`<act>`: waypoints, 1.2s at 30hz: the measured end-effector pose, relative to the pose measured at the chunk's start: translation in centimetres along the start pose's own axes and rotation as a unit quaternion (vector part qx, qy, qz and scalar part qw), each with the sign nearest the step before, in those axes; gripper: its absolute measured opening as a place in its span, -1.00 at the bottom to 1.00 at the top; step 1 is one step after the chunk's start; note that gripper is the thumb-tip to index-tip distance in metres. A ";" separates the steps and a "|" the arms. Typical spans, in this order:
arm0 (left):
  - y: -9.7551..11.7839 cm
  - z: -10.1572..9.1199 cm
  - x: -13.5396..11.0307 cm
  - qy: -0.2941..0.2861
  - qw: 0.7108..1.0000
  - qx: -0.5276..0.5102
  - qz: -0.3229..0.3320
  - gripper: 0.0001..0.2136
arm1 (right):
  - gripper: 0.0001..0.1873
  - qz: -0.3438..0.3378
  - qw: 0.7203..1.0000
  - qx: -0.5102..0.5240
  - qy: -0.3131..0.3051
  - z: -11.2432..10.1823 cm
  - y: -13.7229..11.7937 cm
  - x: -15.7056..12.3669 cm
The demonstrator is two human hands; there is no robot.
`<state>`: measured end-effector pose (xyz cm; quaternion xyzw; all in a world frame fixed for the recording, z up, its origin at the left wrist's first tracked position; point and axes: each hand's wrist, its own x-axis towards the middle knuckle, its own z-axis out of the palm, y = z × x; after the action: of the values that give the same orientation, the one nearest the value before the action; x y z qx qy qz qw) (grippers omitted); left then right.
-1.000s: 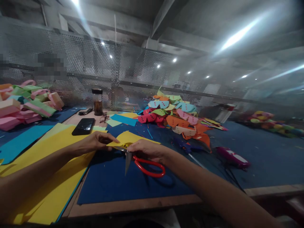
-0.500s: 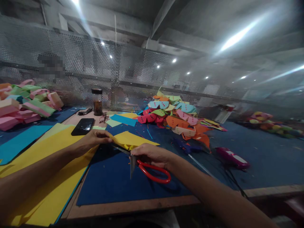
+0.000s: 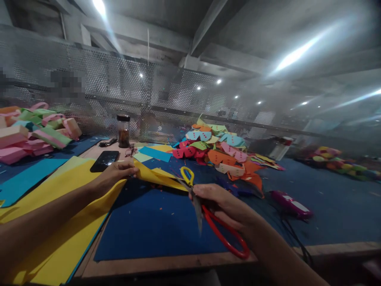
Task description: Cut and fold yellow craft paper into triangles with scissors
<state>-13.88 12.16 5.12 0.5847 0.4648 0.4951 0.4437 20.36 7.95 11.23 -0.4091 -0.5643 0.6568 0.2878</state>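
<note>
My left hand (image 3: 119, 174) is closed in a pinch on the end of a narrow yellow sheet (image 3: 151, 177), which stretches to the right above the blue mat (image 3: 143, 230). In my right hand (image 3: 222, 202) is a pair of scissors (image 3: 197, 210) with red handles. Their blades stand wide apart, one pointing down and the other up and left by the sheet's right end. A small yellow loop (image 3: 187, 174) shows just above the blades; I cannot tell what it is part of. Larger yellow sheets (image 3: 74, 222) lie under my left forearm.
A black phone (image 3: 104, 161) and a dark-lidded jar (image 3: 123, 133) stand beyond my left hand. Colourful cut-out pieces (image 3: 218, 139) are heaped at the centre back. Right of my hand lies a purple device (image 3: 291, 205) with a cable. Folded pastel pieces (image 3: 44, 131) are piled at left.
My right hand has moved right and toward me with the scissors, away from my left hand. The yellow sheet between the hands now stretches out longer, and the yellow loop shows above the blades.
</note>
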 end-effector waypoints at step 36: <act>0.5 3.4 -1.8 -0.012 0.984 -0.150 -0.094 -0.70 | -0.74 -0.121 0.972 0.177 0.100 5.7 2.3 13.3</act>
<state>-10.64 10.10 4.96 0.4709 0.4327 0.5080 0.5770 8.99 15.76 6.29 -0.3442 -0.4530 0.6618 0.4882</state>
